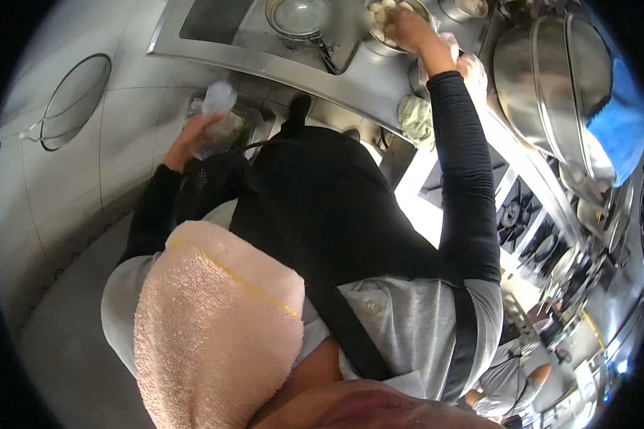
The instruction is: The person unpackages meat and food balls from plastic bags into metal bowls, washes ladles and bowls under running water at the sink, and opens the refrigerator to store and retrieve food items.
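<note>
At the left, my left hand [195,133] holds a clear, crumpled plastic bag [220,98] above a container with something green and white in it. My right hand [410,31] reaches into a metal bowl [387,47] of pale round pieces [381,16] at the top of the view. The fingertips of that hand are hidden among the pieces, so what they hold cannot be made out. A pinkish-white plastic bag [472,71] lies beside my right wrist.
A strainer [298,16] rests in the steel sink counter [265,66]. A green cloth [416,120] hangs at the counter edge. Large metal bowls [526,86] and a stove [511,214] stand right. A wire strainer [76,100] hangs left. Another person [506,382] is at lower right.
</note>
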`<state>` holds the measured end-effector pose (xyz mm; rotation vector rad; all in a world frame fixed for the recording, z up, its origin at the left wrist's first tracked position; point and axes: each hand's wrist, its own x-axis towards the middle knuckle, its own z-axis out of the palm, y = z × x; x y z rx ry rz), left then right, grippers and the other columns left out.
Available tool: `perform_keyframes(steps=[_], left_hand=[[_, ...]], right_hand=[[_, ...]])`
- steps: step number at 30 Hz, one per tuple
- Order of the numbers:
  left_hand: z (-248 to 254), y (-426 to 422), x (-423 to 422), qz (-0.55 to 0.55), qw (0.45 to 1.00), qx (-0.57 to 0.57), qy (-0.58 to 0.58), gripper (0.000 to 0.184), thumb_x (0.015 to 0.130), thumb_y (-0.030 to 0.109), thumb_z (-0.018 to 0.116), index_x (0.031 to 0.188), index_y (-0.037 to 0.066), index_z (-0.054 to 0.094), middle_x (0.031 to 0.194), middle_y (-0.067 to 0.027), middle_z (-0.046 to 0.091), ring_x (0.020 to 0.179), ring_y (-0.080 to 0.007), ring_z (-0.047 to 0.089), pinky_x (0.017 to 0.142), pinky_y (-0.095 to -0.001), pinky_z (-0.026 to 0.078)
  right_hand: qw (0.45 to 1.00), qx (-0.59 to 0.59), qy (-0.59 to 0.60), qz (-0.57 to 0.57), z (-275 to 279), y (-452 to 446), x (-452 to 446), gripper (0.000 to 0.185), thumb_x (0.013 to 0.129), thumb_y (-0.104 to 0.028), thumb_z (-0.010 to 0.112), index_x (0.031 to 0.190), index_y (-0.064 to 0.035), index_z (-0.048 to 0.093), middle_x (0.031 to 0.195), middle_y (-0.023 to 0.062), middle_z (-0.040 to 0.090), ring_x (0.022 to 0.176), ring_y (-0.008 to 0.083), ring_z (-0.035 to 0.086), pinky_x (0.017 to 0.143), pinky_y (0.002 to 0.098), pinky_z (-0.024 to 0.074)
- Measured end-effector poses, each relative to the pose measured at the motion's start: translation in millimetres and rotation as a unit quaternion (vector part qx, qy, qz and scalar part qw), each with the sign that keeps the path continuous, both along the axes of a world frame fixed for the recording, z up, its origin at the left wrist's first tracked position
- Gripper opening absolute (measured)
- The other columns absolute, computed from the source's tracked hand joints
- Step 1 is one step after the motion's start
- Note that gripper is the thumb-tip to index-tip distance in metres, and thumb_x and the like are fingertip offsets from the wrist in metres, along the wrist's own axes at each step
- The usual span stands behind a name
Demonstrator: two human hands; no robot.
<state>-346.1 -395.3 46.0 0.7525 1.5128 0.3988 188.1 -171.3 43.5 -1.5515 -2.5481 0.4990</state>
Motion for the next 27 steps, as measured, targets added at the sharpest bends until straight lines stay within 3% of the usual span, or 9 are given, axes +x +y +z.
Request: perform_keyframes(steps=[3,4,8,10,14,16,19,24,27], left_hand=[[-38.5,-51.8,-29.9,-0.040,0.994,0.007,0.103,0.065,0.084,0.039,0.076,0.131,0.002,0.049,0.093,-0.0051,0.060,0.072,-0.0159,0.058,0.059,-0.0312,0.049],[-54.4,-63.8,-38.4,-0.054,0.989,-0.001,0.137,0.064,0.085,0.038,0.075,0.131,0.002,0.050,0.094,-0.0052,0.060,0.073,-0.0158,0.058,0.060,-0.0308,0.049],[-105.6,-83.2,-60.0,-0.204,0.918,-0.042,0.338,0.059,0.086,0.034,0.075,0.132,0.003,0.053,0.098,-0.0056,0.063,0.080,-0.0156,0.060,0.066,-0.0292,0.050],[-105.6,-66.6,-53.8,-0.213,0.899,0.028,0.381,0.057,0.087,0.032,0.074,0.132,0.003,0.054,0.101,-0.0058,0.064,0.083,-0.0154,0.061,0.068,-0.0284,0.050],[-13.7,43.4,3.0,-0.057,0.956,0.235,0.168,0.053,0.089,0.028,0.073,0.133,0.003,0.057,0.105,-0.0062,0.066,0.090,-0.0152,0.062,0.073,-0.0269,0.050],[51.4,114.4,54.9,-0.057,0.954,0.280,0.090,0.034,0.094,0.023,0.067,0.122,0.003,0.065,0.090,0.0019,0.063,0.077,-0.0052,0.053,0.064,-0.0223,0.044],[96.7,237.3,119.5,-0.137,0.942,0.306,-0.017,0.037,0.095,0.030,0.065,0.123,0.005,0.064,0.090,0.0020,0.064,0.077,-0.0056,0.055,0.066,-0.0233,0.045],[45.7,436.2,249.6,-0.219,0.928,0.283,-0.106,0.045,0.096,0.040,0.060,0.128,0.008,0.060,0.112,-0.0055,0.068,0.104,-0.0151,0.063,0.090,-0.0286,0.051],[3.6,493.5,332.0,-0.160,0.927,0.226,-0.252,0.045,0.093,0.037,0.063,0.127,0.007,0.060,0.108,-0.0065,0.068,0.100,-0.0167,0.064,0.087,-0.0313,0.053]], right_hand=[[0.993,0.102,0.023,-0.054,30.9,-17.7,-13.8,0.046,0.081,-0.023,0.071,0.123,-0.0058,0.062,0.113,0.0210,0.067,0.108,0.0397,0.062,0.094,0.0425,0.0488],[0.979,0.130,0.136,-0.074,51.8,-28.3,-16.3,0.043,0.084,-0.024,0.071,0.121,-0.0046,0.064,0.113,0.0226,0.066,0.107,0.0393,0.063,0.092,0.0413,0.0505],[0.899,-0.005,0.393,-0.195,100.9,-84.9,-0.8,0.034,0.088,-0.026,0.072,0.111,-0.0027,0.067,0.094,0.0129,0.071,0.085,0.0201,0.068,0.079,0.0312,0.0529],[0.914,-0.026,0.332,-0.233,123.7,-124.6,14.7,0.029,0.091,-0.022,0.070,0.111,-0.0018,0.066,0.093,0.0078,0.070,0.085,0.0112,0.063,0.079,0.0259,0.0507],[0.819,-0.081,0.490,-0.288,118.6,-162.8,43.1,0.021,0.093,-0.012,0.069,0.110,-0.0002,0.065,0.097,0.0022,0.069,0.085,0.0075,0.062,0.077,0.0237,0.0498],[0.792,-0.078,0.522,-0.306,120.4,-170.9,42.0,0.020,0.094,-0.011,0.067,0.111,-0.0001,0.063,0.096,0.0019,0.068,0.083,0.0073,0.061,0.076,0.0226,0.0487],[0.784,-0.060,0.523,-0.330,111.0,-175.9,30.1,0.018,0.095,-0.009,0.065,0.112,-0.0021,0.064,0.093,0.0000,0.067,0.080,0.0063,0.059,0.073,0.0217,0.0475],[0.884,-0.038,0.371,-0.280,127.5,-171.9,-41.9,0.025,0.091,-0.012,0.068,0.113,-0.0028,0.066,0.098,0.0105,0.070,0.088,0.0188,0.067,0.076,0.0298,0.0519],[0.920,0.008,0.302,-0.248,139.7,-155.0,-75.5,0.030,0.087,-0.013,0.070,0.114,-0.0016,0.064,0.114,0.0184,0.065,0.104,0.0353,0.063,0.087,0.0392,0.0512]])
